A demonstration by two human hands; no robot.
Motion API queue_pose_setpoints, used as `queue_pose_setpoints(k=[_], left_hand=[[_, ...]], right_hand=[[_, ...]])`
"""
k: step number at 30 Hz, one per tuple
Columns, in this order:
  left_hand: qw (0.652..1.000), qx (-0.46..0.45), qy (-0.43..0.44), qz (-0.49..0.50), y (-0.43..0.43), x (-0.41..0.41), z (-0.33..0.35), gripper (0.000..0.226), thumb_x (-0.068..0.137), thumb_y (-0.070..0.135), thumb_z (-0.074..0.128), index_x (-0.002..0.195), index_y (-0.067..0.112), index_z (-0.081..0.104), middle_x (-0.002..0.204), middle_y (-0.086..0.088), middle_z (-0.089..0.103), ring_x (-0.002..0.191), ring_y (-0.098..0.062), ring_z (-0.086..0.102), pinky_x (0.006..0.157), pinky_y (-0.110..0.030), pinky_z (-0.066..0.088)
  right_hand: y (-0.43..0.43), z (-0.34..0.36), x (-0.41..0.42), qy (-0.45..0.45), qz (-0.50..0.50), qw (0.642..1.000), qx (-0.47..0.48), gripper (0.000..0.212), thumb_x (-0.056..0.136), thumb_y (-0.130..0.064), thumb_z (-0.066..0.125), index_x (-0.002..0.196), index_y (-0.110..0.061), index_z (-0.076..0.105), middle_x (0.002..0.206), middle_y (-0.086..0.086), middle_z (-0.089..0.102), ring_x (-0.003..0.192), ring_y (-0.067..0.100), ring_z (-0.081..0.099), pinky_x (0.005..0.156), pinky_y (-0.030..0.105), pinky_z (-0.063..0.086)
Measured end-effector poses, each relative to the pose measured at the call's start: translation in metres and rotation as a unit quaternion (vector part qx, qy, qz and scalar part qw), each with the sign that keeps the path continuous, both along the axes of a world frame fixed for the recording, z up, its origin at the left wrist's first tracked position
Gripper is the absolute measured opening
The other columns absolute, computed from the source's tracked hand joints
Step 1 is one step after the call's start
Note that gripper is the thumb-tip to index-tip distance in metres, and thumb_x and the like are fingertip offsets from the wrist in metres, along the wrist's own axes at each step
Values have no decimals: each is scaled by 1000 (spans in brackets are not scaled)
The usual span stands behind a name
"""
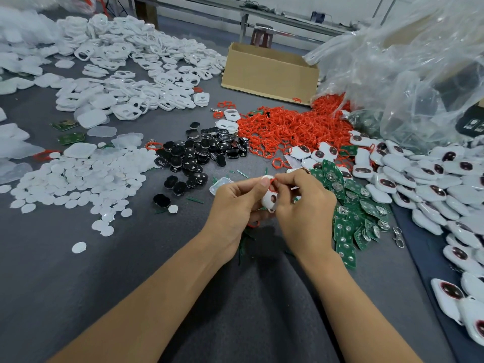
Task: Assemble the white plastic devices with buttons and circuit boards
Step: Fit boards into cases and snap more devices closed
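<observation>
My left hand (237,205) grips a white plastic shell (271,200) with two oval holes, held upright above the grey table (131,258). My right hand (303,203) pinches a red ring piece (272,185) at the shell's top edge. Green circuit boards (351,213) lie in a heap just right of my hands. Black buttons (201,153) are piled beyond my hands. A big mound of red rings (288,127) sits behind them. Another red ring (253,224) shows under my left palm.
White empty shells (131,72) cover the far left. White round discs (78,182) spread at the left. Finished white devices (432,184) line the right side. A cardboard box (269,72) and a clear plastic bag (406,61) stand at the back.
</observation>
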State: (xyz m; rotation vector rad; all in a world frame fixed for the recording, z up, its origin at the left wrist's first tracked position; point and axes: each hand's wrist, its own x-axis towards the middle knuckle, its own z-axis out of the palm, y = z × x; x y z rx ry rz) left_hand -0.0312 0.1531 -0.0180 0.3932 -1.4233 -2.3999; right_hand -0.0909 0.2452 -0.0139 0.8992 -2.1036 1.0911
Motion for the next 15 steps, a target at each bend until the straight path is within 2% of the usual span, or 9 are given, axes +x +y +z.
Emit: queue_pose_setpoints(k=[9, 13, 15], left_hand=[[999, -37, -18, 22, 0, 2, 1, 17, 95, 16, 55, 94, 14, 72, 74, -10, 65, 52, -11, 62, 41, -17, 39], [997, -58, -30, 51, 2, 2, 2, 18, 95, 16, 56, 89, 17, 72, 72, -8, 65, 52, -13, 62, 48, -22, 36], [994, -70, -33, 73, 4, 1, 1, 19, 95, 14, 56, 87, 18, 73, 70, -7, 65, 55, -16, 60, 47, -22, 38]], right_hand=[[-2, -5, -2, -15, 20, 998, -52, 16, 73, 9, 68, 75, -7, 69, 73, 5, 69, 65, 26, 64, 64, 31, 47], [-1, -6, -3, -36, 42, 995, -80, 16, 74, 9, 68, 76, -6, 71, 78, 3, 70, 72, 22, 66, 69, 29, 51], [0, -6, -4, -51, 46, 995, -75, 16, 74, 9, 68, 77, -7, 72, 80, 3, 71, 75, 21, 67, 71, 31, 52]])
